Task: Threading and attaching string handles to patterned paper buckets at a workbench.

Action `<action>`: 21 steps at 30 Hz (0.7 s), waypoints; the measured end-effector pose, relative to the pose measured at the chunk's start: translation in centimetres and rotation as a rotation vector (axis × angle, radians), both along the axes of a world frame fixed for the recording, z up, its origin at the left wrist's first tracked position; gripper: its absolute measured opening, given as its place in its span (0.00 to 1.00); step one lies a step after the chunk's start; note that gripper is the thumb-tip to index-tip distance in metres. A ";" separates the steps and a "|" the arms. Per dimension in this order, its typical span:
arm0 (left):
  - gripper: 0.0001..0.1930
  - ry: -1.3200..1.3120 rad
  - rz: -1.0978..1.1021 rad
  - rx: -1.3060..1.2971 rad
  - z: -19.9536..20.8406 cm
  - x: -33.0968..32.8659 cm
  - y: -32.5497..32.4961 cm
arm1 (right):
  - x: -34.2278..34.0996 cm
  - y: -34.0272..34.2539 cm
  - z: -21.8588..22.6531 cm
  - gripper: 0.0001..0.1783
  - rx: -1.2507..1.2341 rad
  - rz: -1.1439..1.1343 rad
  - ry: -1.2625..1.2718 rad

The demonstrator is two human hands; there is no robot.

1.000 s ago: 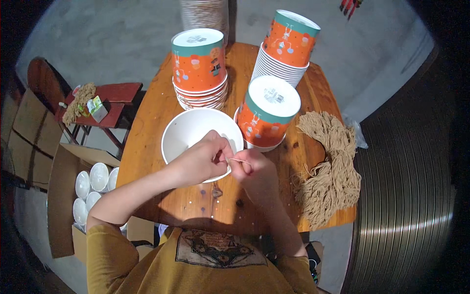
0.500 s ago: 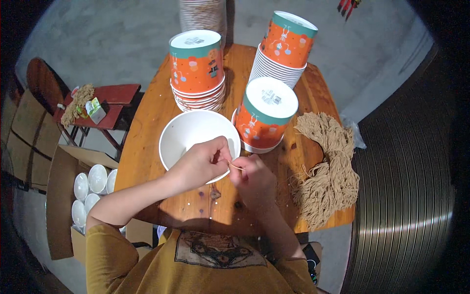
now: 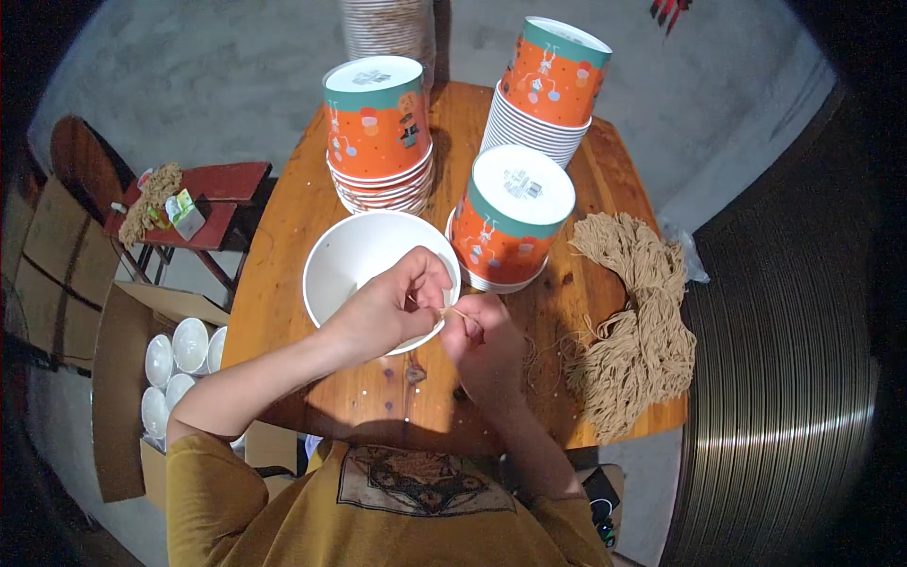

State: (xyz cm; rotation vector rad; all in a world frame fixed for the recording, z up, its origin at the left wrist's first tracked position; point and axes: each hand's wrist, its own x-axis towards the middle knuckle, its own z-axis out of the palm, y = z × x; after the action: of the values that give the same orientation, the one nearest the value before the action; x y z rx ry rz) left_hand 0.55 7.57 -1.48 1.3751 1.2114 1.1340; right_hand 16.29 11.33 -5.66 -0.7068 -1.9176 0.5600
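A white paper bucket (image 3: 338,257) lies on the wooden table (image 3: 283,378) with its open mouth toward me. At its right rim, my left hand (image 3: 385,304) pinches a short tan cord (image 3: 460,313), the fingertips bunched close to the bucket's edge. Just beside it, my right hand (image 3: 487,342) grips the same cord between thumb and forefinger. The fingertips partly hide the cord, so whether it is knotted cannot be seen. To the right, a thick bundle of tan cords (image 3: 652,326) rests on the tabletop, some loose strands trailing toward my right hand.
Upside-down orange and green paper buckets stand in a near stack (image 3: 505,236), a left stack (image 3: 378,128) and a far right stack (image 3: 557,80). A cardboard box (image 3: 118,406) at lower left holds white buckets. A red bench (image 3: 222,180) is behind it.
My left fingers have lifted and opened slightly around the cord. My right hand has shifted a little up and left. Both remain at the bucket rim.
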 end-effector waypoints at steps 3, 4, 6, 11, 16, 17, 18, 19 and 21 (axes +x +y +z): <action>0.16 0.012 -0.021 -0.038 0.7 0.1 -0.1 | 0.1 -0.3 0.5 0.03 -0.531 0.042 0.075; 0.17 0.023 -0.022 -0.056 0.9 0.0 -0.2 | -0.1 -0.5 1.1 0.03 -0.660 0.063 0.158; 0.18 0.010 -0.028 -0.055 0.7 -0.3 -0.2 | -0.2 -0.5 1.5 0.03 -0.788 0.087 0.243; 0.20 -0.030 -0.027 -0.105 0.5 -0.3 0.2 | 1.2 0.4 0.4 0.06 -0.196 0.005 0.023; 0.20 -0.056 -0.043 -0.108 0.5 -0.2 0.2 | 2.3 1.2 1.3 0.14 0.302 0.040 -0.201; 0.20 -0.057 -0.043 -0.108 0.5 -0.2 0.2 | 2.3 1.1 1.5 0.17 0.281 0.064 -0.191; 0.20 -0.047 -0.042 -0.107 0.5 -0.2 0.3 | 2.3 1.2 1.3 0.17 0.281 0.065 -0.192; 0.20 -0.037 -0.044 -0.105 0.5 -0.1 0.3 | 2.2 1.5 1.0 0.18 0.290 0.072 -0.168; 0.20 -0.029 -0.050 -0.097 0.5 0.0 0.3 | 2.3 1.8 0.7 0.19 0.300 0.078 -0.145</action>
State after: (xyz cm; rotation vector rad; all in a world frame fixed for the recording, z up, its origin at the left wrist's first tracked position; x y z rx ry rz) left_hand 0.54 7.91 -0.97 1.3045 1.1899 1.0433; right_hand 18.56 13.12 -5.00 -0.4918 -2.1142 0.2638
